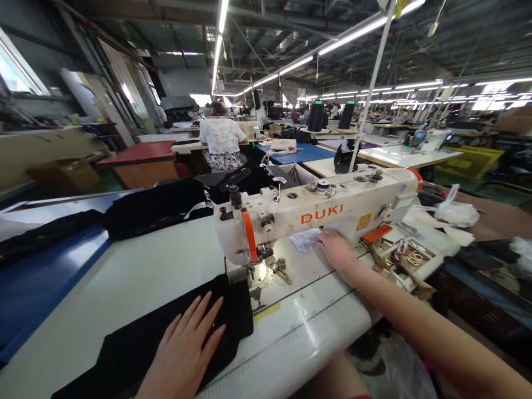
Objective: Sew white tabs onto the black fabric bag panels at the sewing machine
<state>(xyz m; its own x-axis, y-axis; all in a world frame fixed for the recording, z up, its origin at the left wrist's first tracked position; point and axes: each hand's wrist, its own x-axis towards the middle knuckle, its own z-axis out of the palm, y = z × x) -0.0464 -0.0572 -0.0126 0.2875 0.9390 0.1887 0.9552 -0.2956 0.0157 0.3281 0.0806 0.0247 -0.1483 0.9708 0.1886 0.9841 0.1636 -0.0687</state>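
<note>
My left hand [187, 338] lies flat with fingers stretched out on a black fabric piece [137, 338], left of the needle area. Under the arm of a white sewing machine [282, 213] with orange DUKI lettering, my right hand [334, 249] reaches to a small stack of white printed labels [305, 239]. Its fingers are drawn together at the right edge of the labels, and the fingertips are partly hidden. The fabric's right end lies beside the lit needle plate [260, 274]. A metal guide [280, 269] sits just right of the presser foot.
A tray [432, 257] of metal rings and scraps stands at the right end of the machine. Black bags or fabric [153, 208] are heaped behind the table at left. Thread cones [316, 117] stand farther back. A person [222, 138] sits ahead, facing away.
</note>
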